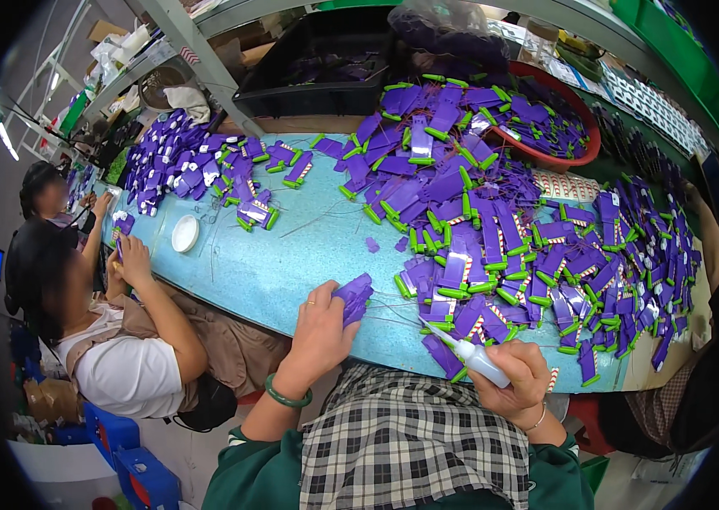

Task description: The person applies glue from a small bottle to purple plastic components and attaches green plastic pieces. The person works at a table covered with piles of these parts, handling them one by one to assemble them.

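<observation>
Near the table's front edge, my left hand (323, 327) grips a small stack of purple plastic parts (356, 297), its fingers closed round their left side. My right hand (512, 380) is wrapped around a translucent squeeze bottle (480, 361) with a long thin nozzle. The nozzle points up and left, toward the parts but apart from them. Just beside the bottle lies a purple part with a green end (443, 355). Beyond my hands, a large heap of purple and green parts (478, 212) with thin wires covers the table's middle and right. Two small purple pieces (373, 245) lie loose.
A blue work table (249, 272) runs across. Another purple pile (176, 161) and a white round dish (185, 233) are at left. Behind stand a black bin (317, 98) and a red basin (585, 153). Co-workers sit at left, nearest one in white (134, 374); another person's arm (712, 229) is at right.
</observation>
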Demonstrator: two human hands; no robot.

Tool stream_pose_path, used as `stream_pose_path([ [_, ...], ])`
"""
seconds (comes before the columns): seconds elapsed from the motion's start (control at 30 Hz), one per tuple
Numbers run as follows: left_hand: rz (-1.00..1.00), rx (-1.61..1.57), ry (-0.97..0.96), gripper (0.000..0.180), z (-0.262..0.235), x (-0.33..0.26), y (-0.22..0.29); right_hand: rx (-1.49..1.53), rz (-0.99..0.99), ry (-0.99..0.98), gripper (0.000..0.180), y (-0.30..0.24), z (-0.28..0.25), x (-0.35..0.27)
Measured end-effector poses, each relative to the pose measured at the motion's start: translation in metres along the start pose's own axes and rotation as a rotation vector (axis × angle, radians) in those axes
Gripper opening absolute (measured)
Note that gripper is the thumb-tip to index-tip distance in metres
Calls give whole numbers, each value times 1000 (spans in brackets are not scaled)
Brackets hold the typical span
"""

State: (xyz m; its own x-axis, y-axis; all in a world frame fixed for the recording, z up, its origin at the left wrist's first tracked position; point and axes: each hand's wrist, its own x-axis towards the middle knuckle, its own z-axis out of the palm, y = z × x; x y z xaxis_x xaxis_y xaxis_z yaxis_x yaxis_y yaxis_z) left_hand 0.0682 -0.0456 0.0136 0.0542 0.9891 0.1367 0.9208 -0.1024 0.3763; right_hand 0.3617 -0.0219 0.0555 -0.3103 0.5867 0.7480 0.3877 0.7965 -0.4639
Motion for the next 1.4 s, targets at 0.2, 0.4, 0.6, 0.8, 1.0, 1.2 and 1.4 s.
stream_pose_path([
  [0.2, -123, -195, 104, 43, 5, -4, -13, 55, 54, -74, 49, 0, 9, -1],
  [0.4, -242, -377, 159, 42, 8, -7, -13, 79, 30, -127, 42, 1, 27, 9],
  [0.6, -108, -358, 220, 40, 15, -12, -15, 112, -1, -129, 42, 2, 42, 21],
  [0.8, -342, -1376, -147, 45, 6, -4, 0, 114, 42, -153, 44, 3, 48, 20],
  [1.0, -283, -1721, -408, 45, 18, 17, 20, -6, 128, -151, 43, 3, 42, 25],
  [1.2, -179, -1722, -584, 59, 27, 29, 26, 133, 166, -69, 38, 13, 45, 36],
  [1.4, -167, -1639, -750, 58, 20, 30, 36, 409, 195, -87, 33, 22, 68, 42],
])
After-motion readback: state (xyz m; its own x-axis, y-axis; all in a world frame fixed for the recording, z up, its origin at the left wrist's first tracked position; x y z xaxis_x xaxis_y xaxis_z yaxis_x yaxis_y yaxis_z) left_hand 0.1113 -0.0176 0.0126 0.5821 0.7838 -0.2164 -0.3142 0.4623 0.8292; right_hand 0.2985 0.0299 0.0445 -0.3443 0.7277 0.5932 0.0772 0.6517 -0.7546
